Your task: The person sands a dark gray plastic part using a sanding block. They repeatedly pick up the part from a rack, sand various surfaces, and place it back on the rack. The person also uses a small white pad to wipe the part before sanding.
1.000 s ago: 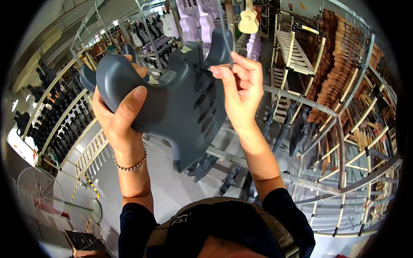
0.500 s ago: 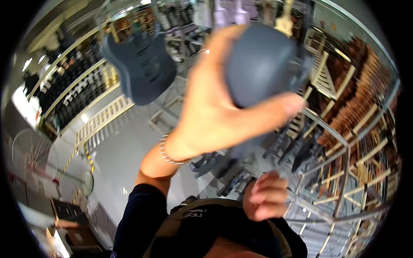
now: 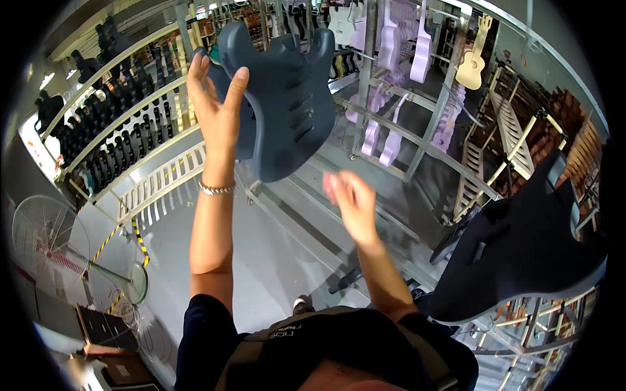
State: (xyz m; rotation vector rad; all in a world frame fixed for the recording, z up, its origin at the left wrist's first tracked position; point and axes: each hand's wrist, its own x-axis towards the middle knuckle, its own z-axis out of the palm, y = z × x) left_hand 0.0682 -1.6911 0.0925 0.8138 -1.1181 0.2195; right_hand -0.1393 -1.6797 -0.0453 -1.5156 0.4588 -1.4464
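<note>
The dark grey guitar body (image 3: 287,98) hangs overhead, horns up, among the rack rails. The left hand (image 3: 218,104) is spread flat, fingers apart, palm at its left edge, seemingly touching it without clasping. The right hand (image 3: 349,199) is lower, blurred, fingers loosely apart and holding nothing, well clear of the body. Steadying it well probably means pressing at the edge, not the painted face, and checking any swing. Open room lies below, over the grey floor (image 3: 176,228); to the right, the metal rack posts (image 3: 365,78) and pale lilac bodies (image 3: 391,45) stand near, and a second dark body (image 3: 521,254) hangs low at right.
</note>
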